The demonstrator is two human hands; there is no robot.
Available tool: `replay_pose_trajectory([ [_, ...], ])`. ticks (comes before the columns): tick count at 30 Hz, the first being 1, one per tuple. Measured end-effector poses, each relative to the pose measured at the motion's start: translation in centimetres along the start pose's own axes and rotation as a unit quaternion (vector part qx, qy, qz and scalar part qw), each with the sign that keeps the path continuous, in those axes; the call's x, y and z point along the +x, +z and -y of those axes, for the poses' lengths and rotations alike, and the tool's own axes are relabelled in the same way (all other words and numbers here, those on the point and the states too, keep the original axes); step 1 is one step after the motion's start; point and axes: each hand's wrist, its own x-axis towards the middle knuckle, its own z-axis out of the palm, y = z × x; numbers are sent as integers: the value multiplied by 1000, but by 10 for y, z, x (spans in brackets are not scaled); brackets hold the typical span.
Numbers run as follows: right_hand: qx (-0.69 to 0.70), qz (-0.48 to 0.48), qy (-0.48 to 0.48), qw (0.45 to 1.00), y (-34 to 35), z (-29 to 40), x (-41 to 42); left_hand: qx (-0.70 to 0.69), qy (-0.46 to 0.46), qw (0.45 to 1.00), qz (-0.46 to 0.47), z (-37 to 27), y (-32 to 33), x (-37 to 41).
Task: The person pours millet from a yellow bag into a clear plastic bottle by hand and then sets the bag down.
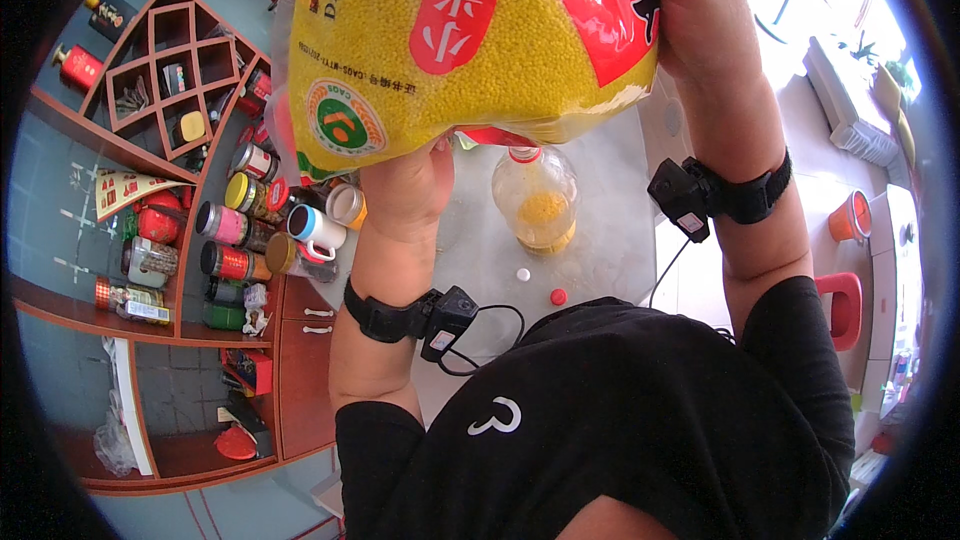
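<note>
A large clear plastic bag of yellow millet [375, 52] with red printed panels is held up in front of me and fills the top of the view. My left hand [420, 184] supports its lower edge, with the fingers mostly hidden behind the bag. At the bag's right end, my right hand [686, 11] grips the plastic. Just below the bag, a clear plastic bottle [514, 199] stands uncapped on the grey tabletop [472, 277], with yellow grain in its lower part. The bag partly overlaps the area by the bottle's red-ringed mouth; whether grain is flowing cannot be seen.
A white cap [523, 274] and a red cap [559, 297] lie near the bottle. Several jars and a white mug [324, 230] crowd the left side beside a wooden shelf unit [225, 341]. A red chair [844, 311] stands at right. Cabled devices [450, 322] are strapped to both forearms.
</note>
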Motion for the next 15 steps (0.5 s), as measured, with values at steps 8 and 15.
replay_pose_trajectory([
  [8, 11, -8, 37, 999, 8, 10, -4, 35, -9, 999, -28, -5, 10, 1],
  [15, -2, 8, -46, 999, -12, -13, 8, -4, -12, 999, 44, -4, -5, 4],
])
